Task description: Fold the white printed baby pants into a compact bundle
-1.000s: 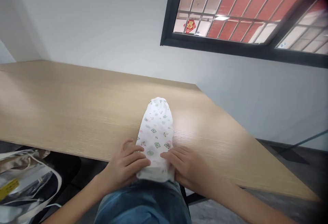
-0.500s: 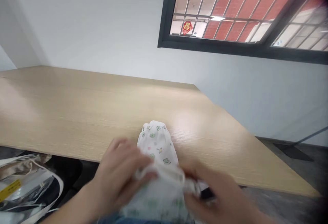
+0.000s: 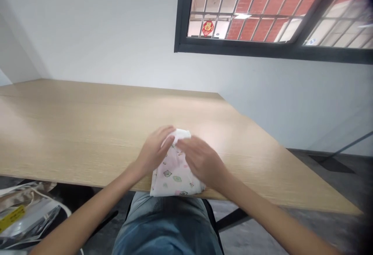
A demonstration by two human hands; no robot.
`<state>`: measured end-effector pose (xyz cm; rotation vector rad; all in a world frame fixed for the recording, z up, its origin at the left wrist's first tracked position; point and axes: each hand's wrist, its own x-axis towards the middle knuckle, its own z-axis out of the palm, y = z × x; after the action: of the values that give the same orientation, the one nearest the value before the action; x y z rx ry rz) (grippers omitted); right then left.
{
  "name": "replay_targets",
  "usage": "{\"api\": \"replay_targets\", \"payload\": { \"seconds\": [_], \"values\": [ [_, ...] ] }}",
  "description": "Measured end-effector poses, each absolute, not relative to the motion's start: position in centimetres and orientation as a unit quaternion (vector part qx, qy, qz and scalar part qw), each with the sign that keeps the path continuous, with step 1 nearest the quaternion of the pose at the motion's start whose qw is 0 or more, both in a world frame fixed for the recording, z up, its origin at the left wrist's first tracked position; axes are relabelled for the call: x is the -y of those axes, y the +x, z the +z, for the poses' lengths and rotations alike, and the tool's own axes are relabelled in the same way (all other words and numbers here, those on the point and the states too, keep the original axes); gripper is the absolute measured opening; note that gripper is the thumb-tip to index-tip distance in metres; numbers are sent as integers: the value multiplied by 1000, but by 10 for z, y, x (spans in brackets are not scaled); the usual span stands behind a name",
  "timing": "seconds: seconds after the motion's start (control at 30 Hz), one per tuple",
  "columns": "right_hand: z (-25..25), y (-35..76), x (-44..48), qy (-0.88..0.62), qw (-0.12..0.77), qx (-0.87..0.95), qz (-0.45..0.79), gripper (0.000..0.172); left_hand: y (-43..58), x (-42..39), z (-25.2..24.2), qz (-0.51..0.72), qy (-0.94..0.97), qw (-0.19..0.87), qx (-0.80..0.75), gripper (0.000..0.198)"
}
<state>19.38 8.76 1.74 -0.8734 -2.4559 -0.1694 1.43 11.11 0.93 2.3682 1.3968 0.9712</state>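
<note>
Right hand [image 3: 202,159] is blurred mid-frame, hiding part of the printed cloth [image 3: 173,175]! Lower left, the bag [image 3: 33,218] gets cut off; upper right, the window [image 3: 316,8] too!

Both forearms reach forward, converging. Left hand [image 3: 155,148] slants inward, fingers together, thumb a little apart. Right hand [image 3: 201,159] back up, fingers pointing left, slightly blurred, tips near left thumb [image 3: 168,144]. Right thumb hidden.
</note>
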Motion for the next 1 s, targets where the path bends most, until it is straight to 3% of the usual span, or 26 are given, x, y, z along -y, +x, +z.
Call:
{"api": "replay_targets", "payload": {
  "seconds": [0.1,0.23,0.37,0.53,0.6,0.7,0.87,0.93,1.0],
  "values": [
    [6,184,-42,-282,181,942,-22,35,22,-99,7,235,880,189,-368,47],
    [-23,168,-10,-319,126,939,-28,55,42,-144,-4,88,921,93,-369,38],
    [-34,163,-3,-338,89,937,-13,60,56,-199,-10,56,905,106,-409,42],
    [-22,166,-3,-338,113,934,34,62,61,-213,-9,58,885,100,-451,45],
    [-10,167,-8,-331,124,933,73,54,60,-203,-7,77,878,82,-465,47],
    [10,172,-28,-351,144,918,117,24,49,-176,-2,96,881,60,-460,49],
    [24,201,-71,-371,183,909,44,16,3,-118,3,83,914,134,-375,43],
    [20,214,-78,-363,160,915,74,21,-16,-99,-2,71,920,169,-347,46],
    [13,224,-75,-360,136,916,113,46,-30,-84,-10,66,924,172,-335,66]
  ]
}}
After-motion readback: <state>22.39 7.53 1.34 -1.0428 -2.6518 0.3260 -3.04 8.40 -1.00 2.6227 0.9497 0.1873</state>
